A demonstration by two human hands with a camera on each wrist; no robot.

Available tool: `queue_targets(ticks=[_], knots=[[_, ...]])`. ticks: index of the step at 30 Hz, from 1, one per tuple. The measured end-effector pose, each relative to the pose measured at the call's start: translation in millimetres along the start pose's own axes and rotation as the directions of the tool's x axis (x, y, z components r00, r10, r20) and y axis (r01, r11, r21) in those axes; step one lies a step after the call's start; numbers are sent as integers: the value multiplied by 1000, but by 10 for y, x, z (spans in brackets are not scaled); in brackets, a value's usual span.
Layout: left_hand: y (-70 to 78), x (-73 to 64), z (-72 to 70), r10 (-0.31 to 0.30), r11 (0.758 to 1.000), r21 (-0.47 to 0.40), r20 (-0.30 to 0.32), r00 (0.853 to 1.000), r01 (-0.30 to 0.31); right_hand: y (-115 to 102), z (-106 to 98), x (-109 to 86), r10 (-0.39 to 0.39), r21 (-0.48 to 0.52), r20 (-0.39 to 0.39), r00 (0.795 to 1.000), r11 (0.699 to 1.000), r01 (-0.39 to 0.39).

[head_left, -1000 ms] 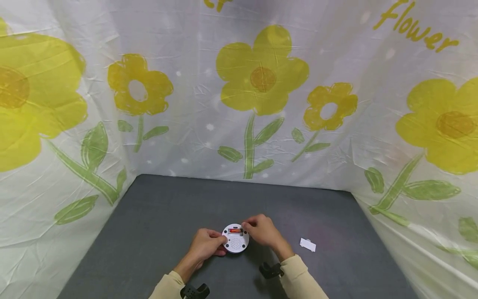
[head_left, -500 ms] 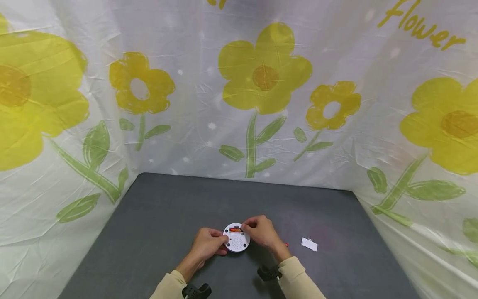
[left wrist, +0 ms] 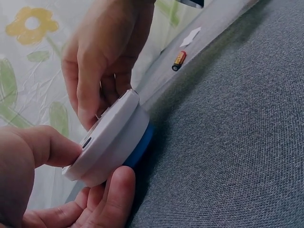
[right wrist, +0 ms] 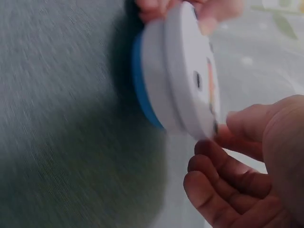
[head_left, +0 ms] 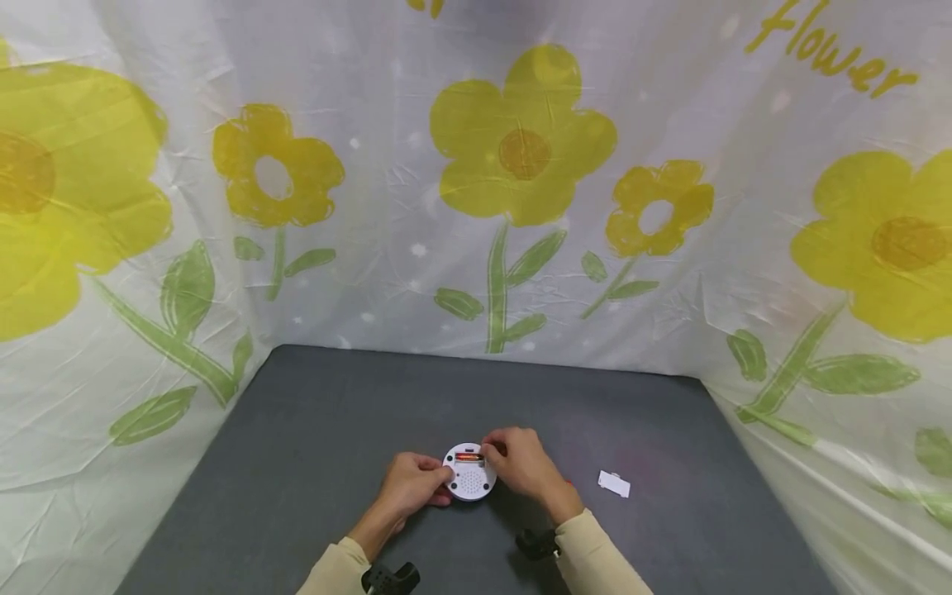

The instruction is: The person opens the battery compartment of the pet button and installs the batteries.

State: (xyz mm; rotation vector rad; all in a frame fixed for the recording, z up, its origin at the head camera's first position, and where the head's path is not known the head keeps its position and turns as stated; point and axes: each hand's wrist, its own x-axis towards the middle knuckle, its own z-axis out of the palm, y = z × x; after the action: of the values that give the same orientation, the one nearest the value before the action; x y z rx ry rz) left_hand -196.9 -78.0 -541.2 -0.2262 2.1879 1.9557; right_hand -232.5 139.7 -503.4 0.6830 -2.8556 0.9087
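A round white device with a blue lower part has its underside facing up, showing dark feet and a speaker grille. My left hand grips its left edge, thumb on the upper face and fingers beneath. In its uncovered compartment lies a red-orange battery. The right hand has its thumb and forefinger at the battery's right end, by the device's rim; whether they pinch it I cannot tell. Another battery, red and black, lies on the table beyond, mostly hidden behind the right wrist in the head view.
On the dark grey table, right of the right hand, lies a white battery cover. A flower-printed curtain stands along the back and both sides. Each wrist carries a black camera mount.
Both hands and the device stay nearly in place. The right wrist shifts slightly, and a bit of the loose red battery now shows beside it, hidden one second ago.
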Motion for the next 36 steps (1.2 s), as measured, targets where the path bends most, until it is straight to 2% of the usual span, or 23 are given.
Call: queue_targets(ticks=[11, 17, 24, 30, 36], knots=[[-20, 8, 6, 17, 999, -35, 2, 1000, -17, 247, -503, -163, 7, -84, -15, 1000, 996, -8], [-16, 4, -9, 7, 1000, -26, -4, 1000, -7, 364, -670, -308, 37, -115, 2, 999, 993, -37], [-12, 4, -3, 4, 1000, -21, -1, 1000, -4, 484, -689, -448, 77, -154, 38, 996, 986, -70], [-7, 4, 12, -3, 1000, -18, -4, 1000, 3, 534, -668, -539, 24, -218, 43, 999, 976, -14], [-13, 2, 12, 6, 1000, -24, -1, 1000, -6, 641, -594, -575, -38, -204, 40, 998, 978, 45]])
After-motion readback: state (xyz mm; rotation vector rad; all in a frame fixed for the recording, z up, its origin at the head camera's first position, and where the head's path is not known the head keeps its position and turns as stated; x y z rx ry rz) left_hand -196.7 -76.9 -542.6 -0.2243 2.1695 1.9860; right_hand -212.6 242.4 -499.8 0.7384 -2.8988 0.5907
